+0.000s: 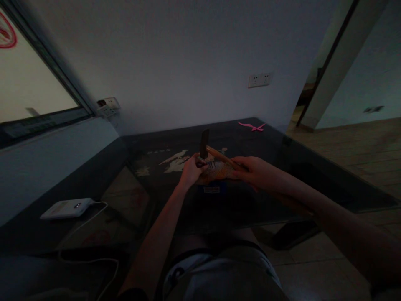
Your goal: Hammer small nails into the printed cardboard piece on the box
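Observation:
My right hand is closed around the wooden handle of a hammer. The hammer's dark head stands upright just above my left hand. The fingers of my left hand are pinched together at the left end of a speckled orange-brown piece; what they hold is too small and dark to name. Several thin dark lines show on top of that piece. Under its near side is a blue object with a pale label, partly hidden in shadow.
The dark glossy table carries a pale printed pattern. A pink ribbon-like strip lies at the far right. To the left is a white power bank with a cable hanging toward me. A wall with sockets stands behind.

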The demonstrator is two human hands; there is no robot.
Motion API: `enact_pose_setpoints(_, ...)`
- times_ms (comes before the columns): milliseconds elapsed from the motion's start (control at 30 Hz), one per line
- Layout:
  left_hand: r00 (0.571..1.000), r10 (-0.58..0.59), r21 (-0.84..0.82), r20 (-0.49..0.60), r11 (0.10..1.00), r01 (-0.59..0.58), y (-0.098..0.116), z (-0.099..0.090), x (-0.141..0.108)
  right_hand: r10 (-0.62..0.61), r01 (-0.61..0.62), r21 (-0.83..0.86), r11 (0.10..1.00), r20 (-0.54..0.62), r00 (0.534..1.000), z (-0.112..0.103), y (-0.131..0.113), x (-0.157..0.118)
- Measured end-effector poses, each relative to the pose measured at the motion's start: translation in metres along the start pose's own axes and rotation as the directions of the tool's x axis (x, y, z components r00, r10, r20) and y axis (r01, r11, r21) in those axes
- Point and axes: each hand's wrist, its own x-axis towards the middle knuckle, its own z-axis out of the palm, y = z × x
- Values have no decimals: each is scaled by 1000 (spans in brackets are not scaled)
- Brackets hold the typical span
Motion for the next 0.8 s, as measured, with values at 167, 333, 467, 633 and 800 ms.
enact_pose_setpoints(167, 999, 52, 86, -8, 995, -51, -2, -1, 0, -40, 38, 36, 999, 42, 998, 4, 2, 3)
enact_pose_setpoints(333, 1000, -6, 24, -11, 1000, 6, -1, 0, 0, -2, 0, 61, 998, 26, 1000, 1, 0, 1)
enact_pose_setpoints(467, 999, 35, 48, -4, 998, -35, -1, -1, 0, -25, 23, 52, 998, 40, 999, 5, 0, 2)
enact_pose_setpoints(633, 999, 32, 90, -14, 995, -31, 0, -3, -1, -33, 30, 62, 998, 35, 999, 8, 4, 3)
enact_pose_setpoints(800, 1000, 1, -5, 22, 1000, -1, -4, 1, 2, 5, -3, 132, 991, -15, 1000, -2, 1, -9)
